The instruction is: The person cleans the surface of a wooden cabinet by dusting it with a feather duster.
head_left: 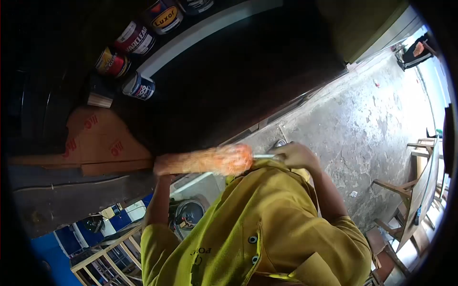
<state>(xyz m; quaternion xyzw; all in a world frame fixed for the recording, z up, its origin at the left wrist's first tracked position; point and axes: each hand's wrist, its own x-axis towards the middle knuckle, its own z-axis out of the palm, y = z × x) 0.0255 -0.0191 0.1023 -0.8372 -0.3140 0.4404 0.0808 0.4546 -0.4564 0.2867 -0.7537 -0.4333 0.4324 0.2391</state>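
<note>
A long, fluffy orange-and-cream duster [210, 160], smeared by motion, lies crosswise in front of my yellow shirt. Its thin white handle [263, 156] runs into my right hand [296, 156], whose fingers are closed round it. At the other end, my left hand [163, 164] is closed at the tip of the fluffy part, beside the dark table's edge; its fingers are blurred. Both hands are at about waist height.
A dark glossy tabletop [248, 71] stretches ahead, with several paint cans [139, 86] and a flattened cardboard piece [105, 138] on the left. A wooden frame [109, 252] stands low left. Worn concrete floor [353, 124] and a tilted wooden table [420, 190] lie to the right.
</note>
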